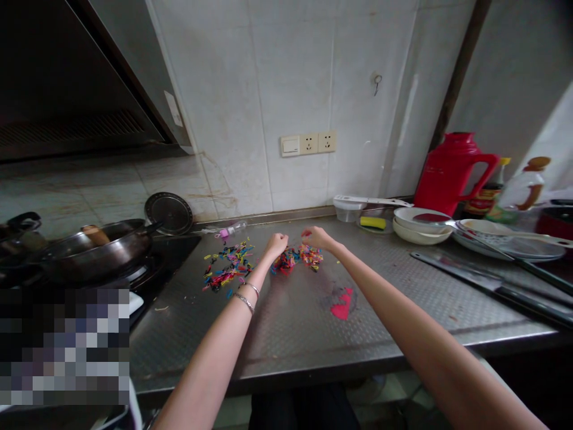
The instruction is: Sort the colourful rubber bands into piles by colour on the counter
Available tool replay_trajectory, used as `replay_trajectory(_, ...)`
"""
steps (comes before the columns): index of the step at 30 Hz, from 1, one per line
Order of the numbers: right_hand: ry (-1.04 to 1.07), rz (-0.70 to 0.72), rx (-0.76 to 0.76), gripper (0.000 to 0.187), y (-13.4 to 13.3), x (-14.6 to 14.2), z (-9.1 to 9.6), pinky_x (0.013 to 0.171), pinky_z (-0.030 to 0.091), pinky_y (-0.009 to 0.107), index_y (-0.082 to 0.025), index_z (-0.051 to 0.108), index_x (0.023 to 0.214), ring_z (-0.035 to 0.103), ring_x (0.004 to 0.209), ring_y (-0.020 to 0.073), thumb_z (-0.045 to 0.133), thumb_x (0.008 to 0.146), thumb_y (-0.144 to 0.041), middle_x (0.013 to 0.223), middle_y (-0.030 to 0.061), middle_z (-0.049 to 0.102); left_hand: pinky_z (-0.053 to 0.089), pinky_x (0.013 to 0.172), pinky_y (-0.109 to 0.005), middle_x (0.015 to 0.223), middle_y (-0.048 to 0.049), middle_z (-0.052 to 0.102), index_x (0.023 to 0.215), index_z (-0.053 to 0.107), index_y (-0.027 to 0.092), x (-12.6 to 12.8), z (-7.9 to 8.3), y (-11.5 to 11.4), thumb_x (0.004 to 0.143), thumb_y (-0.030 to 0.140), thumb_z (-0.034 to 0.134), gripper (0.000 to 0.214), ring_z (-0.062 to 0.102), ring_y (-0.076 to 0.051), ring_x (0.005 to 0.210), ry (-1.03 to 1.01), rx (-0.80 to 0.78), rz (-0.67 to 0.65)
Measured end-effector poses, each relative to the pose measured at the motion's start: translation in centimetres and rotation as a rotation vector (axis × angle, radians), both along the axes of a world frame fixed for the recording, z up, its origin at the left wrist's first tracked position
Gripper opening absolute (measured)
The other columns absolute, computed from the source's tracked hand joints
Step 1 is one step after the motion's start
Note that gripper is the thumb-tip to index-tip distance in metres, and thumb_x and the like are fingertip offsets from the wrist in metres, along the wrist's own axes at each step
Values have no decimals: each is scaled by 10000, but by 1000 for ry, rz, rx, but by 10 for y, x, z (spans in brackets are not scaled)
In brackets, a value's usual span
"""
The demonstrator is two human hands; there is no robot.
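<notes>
My left hand [276, 244] is closed, its fingers bent inward, just above the left edge of a pile of small colourful elastic bands [290, 260]. Two silvery bracelets circle that wrist. Over the right side of the pile, where a more orange and pink heap of bands [312, 257] lies, my right hand [317, 237] has its fingertips pinched together. Whatever either hand holds is too small to make out. To the left, a looser scatter of bands [229, 267] in mixed colours spreads across the metal counter [295, 334].
A clear bottle with a pink cap [225, 233] lies behind the scatter. A torn red scrap [342, 304] is nearer me. At right are a knife [456, 272], stacked bowls [421, 234] and a red thermos jug [447, 173]. A pan [107, 251] sits on the stove at left.
</notes>
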State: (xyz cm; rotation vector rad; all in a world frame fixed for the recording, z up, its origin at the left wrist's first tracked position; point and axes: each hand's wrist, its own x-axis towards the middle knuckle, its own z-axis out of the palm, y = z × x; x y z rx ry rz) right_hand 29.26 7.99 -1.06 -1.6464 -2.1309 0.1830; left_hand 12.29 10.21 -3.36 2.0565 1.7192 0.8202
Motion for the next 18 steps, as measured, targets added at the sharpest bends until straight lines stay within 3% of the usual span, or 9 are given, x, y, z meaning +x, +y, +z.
replay_trajectory(4,39,53,-58,288,-1,4,5,685,430,178,-166,668,932,604,813,144,576,666,-228,909,32,676,393,570,-219,611,-56,625,724,657,85,-2,5,5,759,247,415,294,568,-141,602,-82,-88,-69)
replay_trajectory(12,86,51,-20,264,-2,12,11,696,443,167,-172,677,902,618,803,131,527,685,-159,882,19,688,440,607,-230,664,-66,661,752,688,102,-4,5,13,639,124,547,181,584,-138,628,-54,-16,-159)
replay_trajectory(18,162,-28,-72,290,-5,24,6,578,450,196,-156,621,1003,610,569,114,420,812,-242,748,37,683,418,531,-213,635,-43,638,768,685,106,-19,8,11,671,170,524,198,532,-108,540,-11,-38,-208)
